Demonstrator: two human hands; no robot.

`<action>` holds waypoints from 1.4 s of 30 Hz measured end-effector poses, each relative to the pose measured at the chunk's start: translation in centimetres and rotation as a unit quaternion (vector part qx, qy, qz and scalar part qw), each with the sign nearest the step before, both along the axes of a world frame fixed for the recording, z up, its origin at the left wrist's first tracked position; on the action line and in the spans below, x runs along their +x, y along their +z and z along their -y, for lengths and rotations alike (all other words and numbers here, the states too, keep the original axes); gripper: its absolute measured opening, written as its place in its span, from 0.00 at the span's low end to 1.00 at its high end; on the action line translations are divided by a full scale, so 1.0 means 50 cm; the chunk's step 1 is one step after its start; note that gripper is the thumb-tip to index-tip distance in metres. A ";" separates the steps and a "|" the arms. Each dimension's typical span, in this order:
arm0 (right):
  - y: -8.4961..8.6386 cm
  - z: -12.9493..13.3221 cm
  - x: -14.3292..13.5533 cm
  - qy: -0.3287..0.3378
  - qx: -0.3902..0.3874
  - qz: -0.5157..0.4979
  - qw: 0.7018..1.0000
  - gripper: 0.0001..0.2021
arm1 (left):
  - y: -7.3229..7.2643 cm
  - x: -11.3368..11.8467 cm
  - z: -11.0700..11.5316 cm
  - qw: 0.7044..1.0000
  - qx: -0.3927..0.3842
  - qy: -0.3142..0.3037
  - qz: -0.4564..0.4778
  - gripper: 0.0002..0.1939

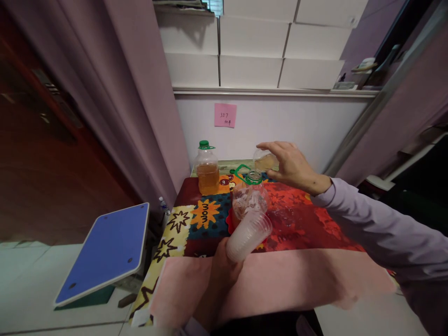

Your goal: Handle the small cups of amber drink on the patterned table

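My left hand (226, 263) is wrapped round the bottom of a tilted stack of clear plastic cups (247, 235), their rims pointing up and to the right. Farther back, my right hand (292, 165) grips a single clear plastic cup (264, 161) between thumb and fingers. That cup is beside and slightly above the open mouth of a clear plastic jug (255, 177) with a green ring handle (241, 172). Whether it holds any liquid I cannot tell. The stack hides the jug's lower part, and a red edge (230, 224) shows under it.
A second jug (208, 175), green-capped and part full of amber liquid, stands back left. A patterned cloth (206, 214) and a pink cloth (287, 275) cover the table. Crumpled clear plastic (289, 217) lies at right. Left of the table is a blue board (108, 247).
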State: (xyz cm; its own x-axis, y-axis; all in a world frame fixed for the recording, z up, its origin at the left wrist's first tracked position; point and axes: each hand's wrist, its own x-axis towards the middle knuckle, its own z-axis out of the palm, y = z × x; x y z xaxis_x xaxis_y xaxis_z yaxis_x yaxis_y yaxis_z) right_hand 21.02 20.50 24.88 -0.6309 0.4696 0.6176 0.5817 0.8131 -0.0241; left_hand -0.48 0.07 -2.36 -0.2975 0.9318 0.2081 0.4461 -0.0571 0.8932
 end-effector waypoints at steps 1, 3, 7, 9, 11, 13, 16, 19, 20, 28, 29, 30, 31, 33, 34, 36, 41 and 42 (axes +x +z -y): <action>0.001 0.001 -0.001 0.000 0.005 0.000 1.000 0.34 | -0.005 0.000 0.000 1.000 0.007 -0.002 -0.003 0.28; 0.002 0.002 -0.002 0.001 0.014 0.001 1.000 0.35 | -0.018 -0.002 -0.002 0.999 0.027 -0.006 -0.016 0.29; 0.000 0.004 -0.007 0.006 0.029 0.006 1.000 0.36 | -0.041 -0.008 -0.004 0.997 0.051 -0.022 -0.044 0.32; -0.003 0.003 -0.010 0.008 0.041 0.007 0.999 0.36 | -0.046 -0.009 -0.003 0.997 0.052 -0.026 -0.048 0.31; -0.006 0.003 -0.013 0.009 0.056 0.010 0.998 0.36 | -0.047 -0.009 -0.001 0.997 0.053 -0.026 -0.045 0.30; -0.009 0.002 -0.015 0.009 0.073 0.019 0.997 0.36 | -0.049 -0.008 0.000 0.997 0.051 -0.026 -0.041 0.29; -0.012 0.003 -0.018 0.008 0.094 0.040 0.995 0.36 | -0.057 -0.010 -0.002 0.997 0.059 -0.025 -0.048 0.31; -0.016 0.004 -0.022 0.014 0.115 0.058 0.992 0.36 | -0.068 -0.013 -0.009 0.995 0.068 -0.020 -0.065 0.33; -0.017 0.004 -0.024 0.019 0.125 0.062 0.990 0.35 | -0.070 -0.014 -0.010 0.995 0.069 -0.018 -0.068 0.33; -0.023 0.032 -0.008 0.026 0.134 0.001 0.991 0.26 | -0.034 -0.006 -0.001 0.998 0.042 -0.015 -0.036 0.30; -0.026 0.044 0.002 0.017 0.113 -0.043 0.992 0.25 | -0.027 -0.005 0.001 0.999 0.036 -0.011 -0.030 0.29; -0.032 0.059 0.014 0.006 0.084 -0.099 0.992 0.26 | -0.021 -0.004 0.001 0.999 0.032 -0.008 -0.025 0.29; -0.040 0.075 0.025 -0.005 0.048 -0.163 0.985 0.29 | -0.016 -0.003 0.000 0.999 0.030 -0.005 -0.023 0.29; -0.068 0.113 0.044 -0.013 -0.045 -0.291 0.956 0.35 | -0.010 0.000 -0.003 0.999 0.027 -0.001 -0.020 0.30; -0.086 0.133 0.049 -0.011 -0.096 -0.343 0.934 0.36 | -0.006 0.001 -0.005 1.000 0.024 -0.001 -0.018 0.30; -0.127 0.173 0.049 0.005 -0.193 -0.403 0.895 0.35 | 0.003 0.007 -0.008 1.000 0.017 0.005 0.000 0.29; -0.208 0.245 0.016 0.031 -0.296 -0.397 0.868 0.33 | 0.053 0.037 0.003 0.999 -0.022 0.031 0.023 0.26; -0.215 0.252 0.012 0.032 -0.290 -0.390 0.873 0.33 | 0.065 0.042 0.007 0.999 -0.028 0.040 0.010 0.25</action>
